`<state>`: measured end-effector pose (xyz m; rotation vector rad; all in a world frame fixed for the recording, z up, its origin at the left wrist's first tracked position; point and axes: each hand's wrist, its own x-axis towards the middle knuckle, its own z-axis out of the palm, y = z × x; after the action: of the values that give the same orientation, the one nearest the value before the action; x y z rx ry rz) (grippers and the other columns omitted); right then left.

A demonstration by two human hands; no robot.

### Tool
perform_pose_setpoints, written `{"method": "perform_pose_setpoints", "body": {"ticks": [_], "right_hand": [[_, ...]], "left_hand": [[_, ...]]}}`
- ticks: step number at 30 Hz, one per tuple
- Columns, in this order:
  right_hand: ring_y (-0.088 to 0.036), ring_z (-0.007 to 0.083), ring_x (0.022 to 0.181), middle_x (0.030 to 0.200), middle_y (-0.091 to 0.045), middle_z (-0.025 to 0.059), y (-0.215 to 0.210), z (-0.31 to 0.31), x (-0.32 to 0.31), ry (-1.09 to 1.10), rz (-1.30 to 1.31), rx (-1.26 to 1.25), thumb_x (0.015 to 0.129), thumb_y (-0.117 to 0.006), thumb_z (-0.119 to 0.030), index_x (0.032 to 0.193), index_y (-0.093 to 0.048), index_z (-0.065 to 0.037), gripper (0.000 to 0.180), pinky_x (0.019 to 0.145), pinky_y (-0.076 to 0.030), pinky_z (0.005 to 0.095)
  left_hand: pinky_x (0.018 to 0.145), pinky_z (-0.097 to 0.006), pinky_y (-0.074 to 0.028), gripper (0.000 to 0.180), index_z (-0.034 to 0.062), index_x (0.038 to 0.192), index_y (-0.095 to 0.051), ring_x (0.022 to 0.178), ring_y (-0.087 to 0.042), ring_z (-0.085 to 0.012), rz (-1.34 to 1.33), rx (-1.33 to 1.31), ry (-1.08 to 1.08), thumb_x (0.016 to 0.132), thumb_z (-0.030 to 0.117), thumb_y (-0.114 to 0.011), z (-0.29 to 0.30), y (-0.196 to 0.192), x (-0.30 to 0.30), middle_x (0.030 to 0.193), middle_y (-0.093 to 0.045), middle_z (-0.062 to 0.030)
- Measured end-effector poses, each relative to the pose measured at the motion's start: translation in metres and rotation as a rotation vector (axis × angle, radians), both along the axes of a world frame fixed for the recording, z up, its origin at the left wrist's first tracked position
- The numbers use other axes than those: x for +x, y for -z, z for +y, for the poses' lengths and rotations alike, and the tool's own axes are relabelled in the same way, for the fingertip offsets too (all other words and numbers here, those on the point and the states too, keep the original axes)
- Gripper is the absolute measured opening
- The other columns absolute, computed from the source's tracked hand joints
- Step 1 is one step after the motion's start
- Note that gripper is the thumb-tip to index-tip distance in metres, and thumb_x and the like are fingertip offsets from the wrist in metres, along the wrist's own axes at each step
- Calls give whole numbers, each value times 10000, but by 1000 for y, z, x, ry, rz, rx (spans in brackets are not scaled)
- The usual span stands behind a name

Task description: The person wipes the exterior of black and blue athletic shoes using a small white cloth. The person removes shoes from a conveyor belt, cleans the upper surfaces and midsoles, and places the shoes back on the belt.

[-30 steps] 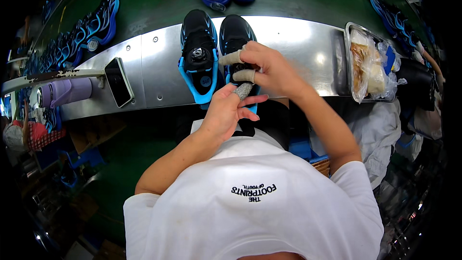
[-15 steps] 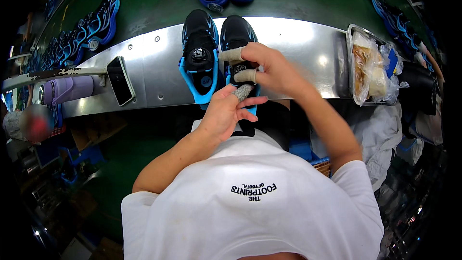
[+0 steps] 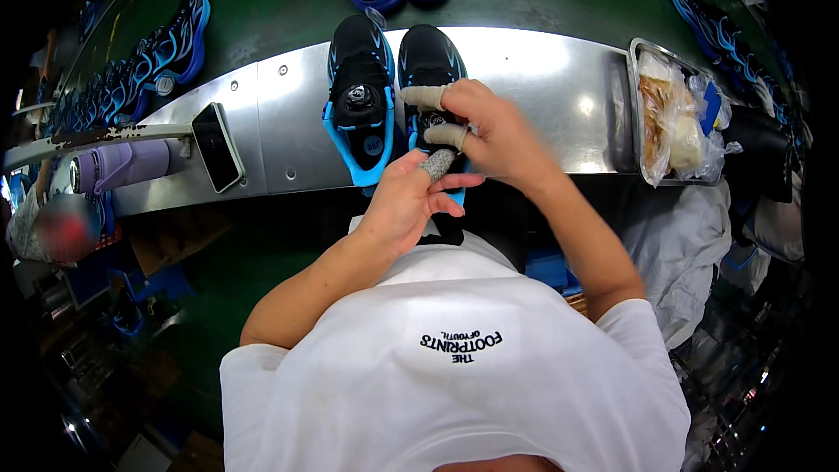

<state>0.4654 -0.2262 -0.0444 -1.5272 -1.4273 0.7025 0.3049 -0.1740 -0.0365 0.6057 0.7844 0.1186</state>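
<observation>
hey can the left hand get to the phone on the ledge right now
Probably yes. Between the left hand and the phone, only the left shoe seems to be in the way, and its heel could likely be skirted along the near side of the ledge.

Workplace seen from above. A curved, silvery metal worktop (image 3: 288, 122), jointed and studded with screws, borders a broad dark-green surface (image 3: 551, 0). A pale bar (image 3: 105, 136) with chipped paint projects over the worktop at left. Light forms bright reflections on the metal. Below, a dark-green floor (image 3: 218, 297) lies in shadow; the periphery is too dark to resolve.
</observation>
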Motion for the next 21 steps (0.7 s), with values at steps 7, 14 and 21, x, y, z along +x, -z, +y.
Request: {"method": "perform_pose_setpoints", "body": {"ticks": [7,14,21], "right_hand": [[-545,148,822,910,-576,45,3,-8,-14,171,59,-77,799,-698,-86,1265,-634,-120,471,722,-454,286],[-589,94,942,977,-660,31,7,0,44,302,281,-181,959,-587,-92,1348,-552,-70,391,853,-460,241],[-624,105,953,1054,-677,51,-3,16,30,195,252,-176,950,-599,-89,1279,-605,-43,332,851,-477,240]], "left_hand": [[608,-303,-556,260,-26,1190,-510,910,-663,-235,-44,-19,153,995,134,-448,12,-11,-6,1151,-603,-142],[757,-329,-484,340,47,1115,-651,892,-597,-230,350,1758,86,777,3,-649,74,-40,-9,921,-582,-94],[815,-261,-429,471,87,1267,-587,918,-553,-144,41,1285,348,812,-26,-634,117,5,-24,981,-579,-40]]}}
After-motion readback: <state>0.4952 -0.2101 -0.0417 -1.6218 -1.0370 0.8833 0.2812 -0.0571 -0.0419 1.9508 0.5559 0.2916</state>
